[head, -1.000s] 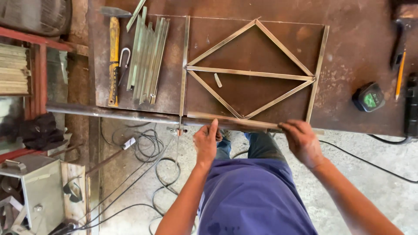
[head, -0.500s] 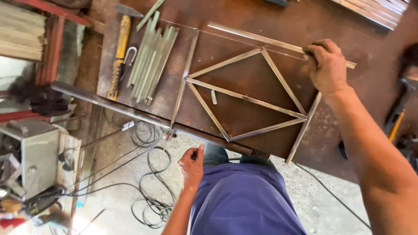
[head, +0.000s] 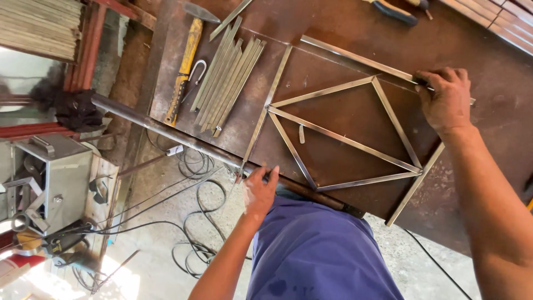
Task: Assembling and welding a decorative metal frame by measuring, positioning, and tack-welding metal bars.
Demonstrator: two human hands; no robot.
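From the head view, I stand at the near edge of the rusty steel desk, looking straight down on it. My right hand reaches out to about two o'clock and lies with fingers curled over the far end of a long metal strip, pressing it where it runs along the top of the frame. My left hand sits near six o'clock at the desk's near edge, fingers loosely bent on the round pipe there, just beside the lower end of the left side strip; I cannot tell whether it grips anything.

Between my hands lies the diamond frame, a diamond of thin bars with a cross bar through its middle, flat on the desk at the centre. A right side strip leans off toward five o'clock, its low end at the desk's edge. A short loose offcut lies inside the diamond.

At ten o'clock a bundle of cut strips lies fanned out, with a yellow-handled hammer and a small hook just beside it. Cables loop on the floor below.

As I judge it, the outer strips look loose, so a nudge from either hand could skew them out of square against the diamond. The right side strip could slip off the edge. The cables by my feet could catch a step.
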